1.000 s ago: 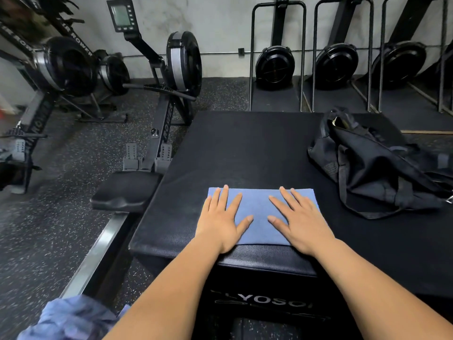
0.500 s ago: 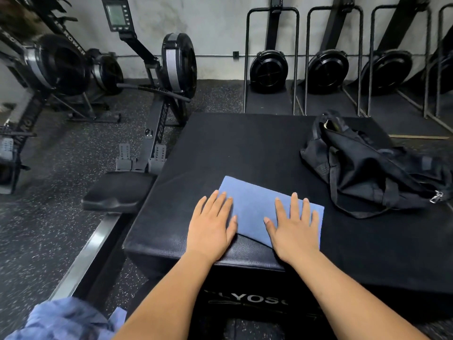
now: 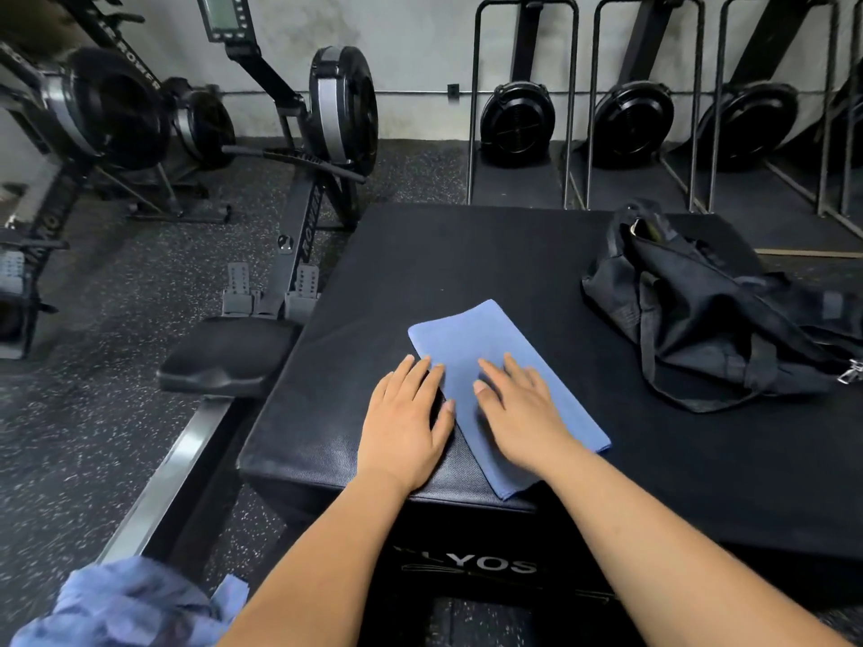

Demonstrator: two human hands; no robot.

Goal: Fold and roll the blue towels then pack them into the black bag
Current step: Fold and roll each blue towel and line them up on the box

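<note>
Now, head view only. Towel (image 3: 490,352) lies as a narrow folded strip on the black padded surface (image 3: 467,254), set at a slant: far end toward the middle, near end just over the front edge. Right hand (image 3: 525,415) lies flat on the strip's near half, palm down, fingers (image 3: 512,366) straight and spread, grasping nothing; likely pinning the cloth so the layers stay stacked. Left hand (image 3: 404,429) is flat too, released, palm mostly on bare surface just beside the strip, fingertips and thumb touching the towel's left long edge; reads as squaring that edge, not gripping. So the towel sits under the right fingers and alongside the left ones, its far half uncovered beyond both hands. Judgement: fold done or nearly so, roll not begun; the slant puts a short end near the person, a handy place to start rolling. Bag (image 3: 710,319) lies slumped on the right of the same surface, well apart from the towel; whether it holds anything cannot be told. Heap (image 3: 126,604) of crumpled blue cloth at lower left, off the surface, probably more towels waiting. Rowing machine (image 3: 327,133) stands on the floor to the left.
</note>
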